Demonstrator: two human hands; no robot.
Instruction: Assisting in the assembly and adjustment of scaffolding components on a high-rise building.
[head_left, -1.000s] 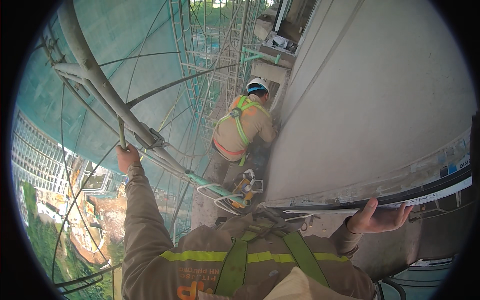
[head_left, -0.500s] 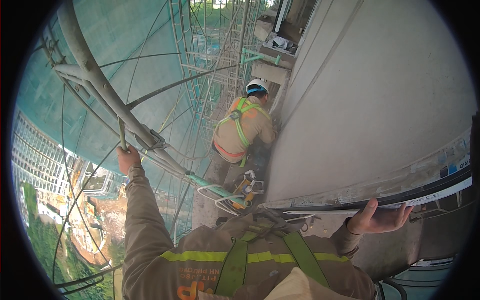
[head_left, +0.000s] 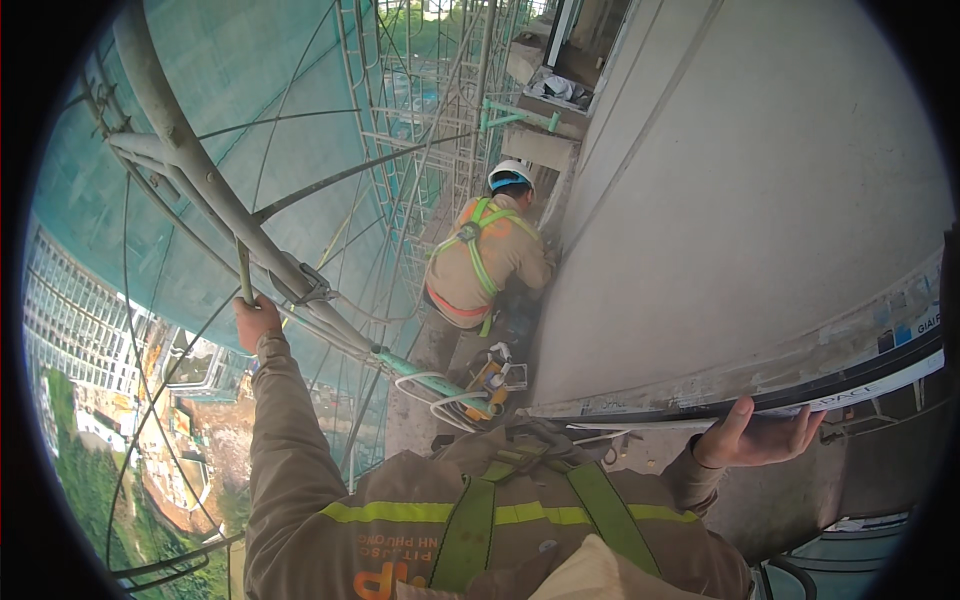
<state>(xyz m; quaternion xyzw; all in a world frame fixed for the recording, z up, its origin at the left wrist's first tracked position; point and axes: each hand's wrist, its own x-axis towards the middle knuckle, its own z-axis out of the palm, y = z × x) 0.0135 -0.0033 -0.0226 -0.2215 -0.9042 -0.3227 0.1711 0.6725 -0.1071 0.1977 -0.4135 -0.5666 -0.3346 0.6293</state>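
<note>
Out on the left, my left hand [head_left: 259,325] is closed round a thin scaffold rod [head_left: 244,272] below a thick grey scaffold pipe [head_left: 205,180]. On the right, my right hand [head_left: 752,440] is held palm up with its fingers stretched out. Its thumb and fingertips are at the lower edge of a white-and-black frame strip [head_left: 850,390] along the bottom of the grey wall [head_left: 760,180]. Whether they press on the strip is hard to tell. A clip hook [head_left: 312,285] hangs on the thick pipe beside the left hand.
A co-worker [head_left: 485,245] in a white helmet and green harness crouches ahead against the wall. Behind them on the narrow ledge lies a yellow power tool [head_left: 487,382], beside a green pipe [head_left: 430,380] wrapped with cord. Green netting [head_left: 300,60] and crossing braces line the left, above a deep drop.
The co-worker's helmet has shifted slightly to the left. Both my hands keep their places.
</note>
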